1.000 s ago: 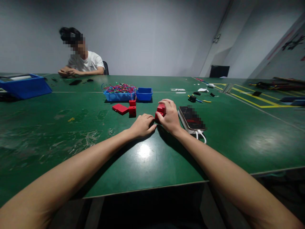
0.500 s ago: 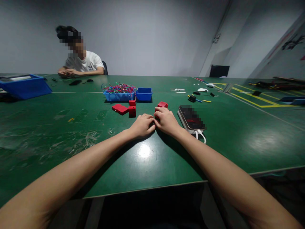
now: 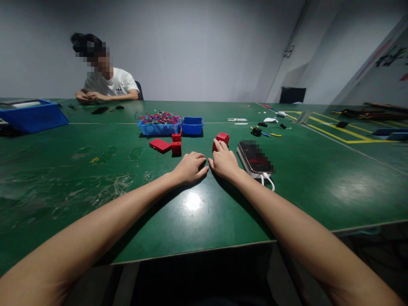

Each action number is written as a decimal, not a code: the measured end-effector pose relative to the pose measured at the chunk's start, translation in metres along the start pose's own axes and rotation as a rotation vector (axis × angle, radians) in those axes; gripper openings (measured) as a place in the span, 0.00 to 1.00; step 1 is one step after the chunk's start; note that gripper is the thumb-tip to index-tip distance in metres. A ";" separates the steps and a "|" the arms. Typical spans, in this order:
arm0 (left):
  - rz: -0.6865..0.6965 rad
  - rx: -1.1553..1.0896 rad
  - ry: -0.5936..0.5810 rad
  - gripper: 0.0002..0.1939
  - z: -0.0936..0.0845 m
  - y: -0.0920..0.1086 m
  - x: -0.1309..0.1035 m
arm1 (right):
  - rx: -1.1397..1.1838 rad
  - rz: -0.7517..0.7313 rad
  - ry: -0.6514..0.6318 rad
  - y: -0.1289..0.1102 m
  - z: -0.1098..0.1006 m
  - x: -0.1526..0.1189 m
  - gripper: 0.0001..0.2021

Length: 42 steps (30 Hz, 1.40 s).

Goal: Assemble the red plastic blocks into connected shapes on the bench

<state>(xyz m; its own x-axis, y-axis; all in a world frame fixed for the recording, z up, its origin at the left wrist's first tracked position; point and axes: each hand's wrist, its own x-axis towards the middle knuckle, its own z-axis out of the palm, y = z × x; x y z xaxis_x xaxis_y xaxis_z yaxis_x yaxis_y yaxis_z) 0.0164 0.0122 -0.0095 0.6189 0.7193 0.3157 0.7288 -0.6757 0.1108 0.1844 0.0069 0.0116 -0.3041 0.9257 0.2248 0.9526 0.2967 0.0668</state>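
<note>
My left hand (image 3: 190,167) rests on the green table (image 3: 153,229), palm down. Its fingers are slightly curled, and a gap shows between thumb and index finger with nothing visible in it. Just to the right is my right hand (image 3: 225,161), its fingers stretched over the near side of a red block (image 3: 223,137) and touching it. The right thumb points left, apart from the block. Part of the block is hidden behind the fingers. Beyond my left hand lie a flat red piece (image 3: 160,145) and two small red blocks, one nearer (image 3: 176,148) and one farther (image 3: 176,137).
A blue bin of tangled coloured wires (image 3: 161,121) stands beside a smaller blue bin (image 3: 192,126). A phone (image 3: 255,157) with a white cable (image 3: 269,180) lies right of my hands. A large blue bin (image 3: 35,118) stands far left. Across the table sits another person (image 3: 117,83).
My right hand has moved a little right, and the red block under its fingers has shifted and turned with it. A gap has opened between my two hands.
</note>
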 end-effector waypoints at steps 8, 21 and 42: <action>0.007 -0.003 0.011 0.17 0.001 -0.001 -0.001 | -0.017 0.160 -0.025 -0.003 0.001 0.002 0.23; 0.003 -0.008 0.003 0.17 0.000 -0.001 -0.002 | -0.032 0.095 0.011 -0.003 0.005 0.001 0.22; 0.009 -0.030 0.023 0.17 0.002 -0.002 -0.001 | 0.161 0.305 -0.040 0.005 0.017 0.011 0.22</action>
<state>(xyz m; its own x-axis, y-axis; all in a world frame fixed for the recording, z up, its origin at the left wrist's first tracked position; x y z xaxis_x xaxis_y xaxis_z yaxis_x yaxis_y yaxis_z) 0.0147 0.0135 -0.0121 0.6180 0.7098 0.3380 0.7141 -0.6866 0.1362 0.1858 0.0228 -0.0025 -0.0089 0.9850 0.1721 0.9876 0.0356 -0.1528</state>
